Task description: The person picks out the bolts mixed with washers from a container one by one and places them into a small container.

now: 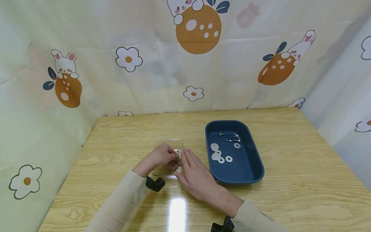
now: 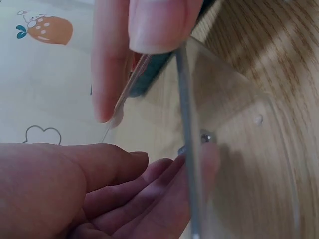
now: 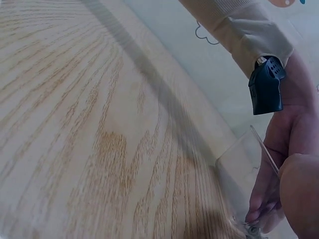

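Observation:
My left hand reaches into a clear plastic box, its fingers bent. In the left wrist view its fingertips hold a small shiny metal piece, seen through the clear wall; the exact kind I cannot tell. My right hand lies along the box's right wall, fingers straight and together, with the thumb near the front corner. Its thumb tip overlaps the wall's edge in the left wrist view. The right wrist view catches the left hand behind the clear wall, low at the right.
A dark blue tray stands right beside the right hand. It holds several flat washers and small screws. Patterned cloth hangs behind the wooden table and along its sides.

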`<state>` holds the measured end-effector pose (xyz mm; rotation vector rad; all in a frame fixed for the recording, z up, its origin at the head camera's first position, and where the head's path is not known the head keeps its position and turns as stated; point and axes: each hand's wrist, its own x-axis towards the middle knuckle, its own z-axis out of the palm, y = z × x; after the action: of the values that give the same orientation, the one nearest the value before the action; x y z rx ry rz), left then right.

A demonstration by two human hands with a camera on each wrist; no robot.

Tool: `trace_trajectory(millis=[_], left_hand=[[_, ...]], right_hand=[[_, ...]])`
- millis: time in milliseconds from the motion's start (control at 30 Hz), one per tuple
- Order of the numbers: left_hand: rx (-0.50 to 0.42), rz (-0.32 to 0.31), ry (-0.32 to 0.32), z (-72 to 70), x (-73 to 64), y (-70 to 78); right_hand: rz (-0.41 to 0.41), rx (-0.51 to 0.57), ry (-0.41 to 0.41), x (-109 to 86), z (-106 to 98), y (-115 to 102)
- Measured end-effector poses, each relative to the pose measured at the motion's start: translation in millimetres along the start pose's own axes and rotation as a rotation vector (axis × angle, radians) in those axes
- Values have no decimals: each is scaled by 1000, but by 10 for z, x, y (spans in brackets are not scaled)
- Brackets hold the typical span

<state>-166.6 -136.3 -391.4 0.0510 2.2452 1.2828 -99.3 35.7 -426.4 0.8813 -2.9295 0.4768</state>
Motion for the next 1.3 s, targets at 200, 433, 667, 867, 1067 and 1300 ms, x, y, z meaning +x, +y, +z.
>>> trace_trajectory(millis=[200, 433, 667, 867, 1067, 1300], left_hand=[[-2, 29, 9, -68, -29, 29], [-102, 66, 0, -164, -32, 81], [-187, 114, 2, -217, -46, 215], [-213, 133, -6, -167, -30, 348], [-232, 150, -13, -47, 40, 468], [-251, 172, -49, 100, 125, 626]], right_hand=[[-12, -3, 17, -15, -10, -7], [5, 21, -17, -66, -156, -44], [33, 90, 2, -130, -341, 22], [69, 89, 64, -213, -455, 168], [114, 86, 90, -317, -518, 316], [140, 48, 125, -457, -570, 527]])
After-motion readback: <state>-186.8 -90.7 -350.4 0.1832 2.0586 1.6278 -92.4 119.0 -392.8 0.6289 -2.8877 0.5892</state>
